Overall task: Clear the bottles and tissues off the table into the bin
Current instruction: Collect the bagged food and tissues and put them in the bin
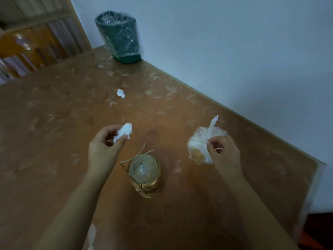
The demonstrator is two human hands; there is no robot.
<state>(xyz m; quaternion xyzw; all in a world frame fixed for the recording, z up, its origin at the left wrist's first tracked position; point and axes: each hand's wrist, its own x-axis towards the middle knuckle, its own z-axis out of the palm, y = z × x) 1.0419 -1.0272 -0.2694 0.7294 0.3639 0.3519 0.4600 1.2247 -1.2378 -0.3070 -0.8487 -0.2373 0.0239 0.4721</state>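
Note:
My left hand [105, 144] pinches a crumpled white tissue [125, 131] just above the table's middle. My right hand [224, 150] grips a knotted clear plastic bag [200, 143] holding yellowish food, resting on the table at the right. A second crumpled tissue [121, 93] lies alone farther back on the table. The green bin [119, 36], lined with clear plastic, stands on the far corner of the table by the wall. No bottle is visible.
A brass lantern with a glass globe and wire handle [145, 175] stands between my forearms. The brown leaf-patterned table [54, 109] runs along a pale wall on the right. A wooden chair [27, 49] is at the far left.

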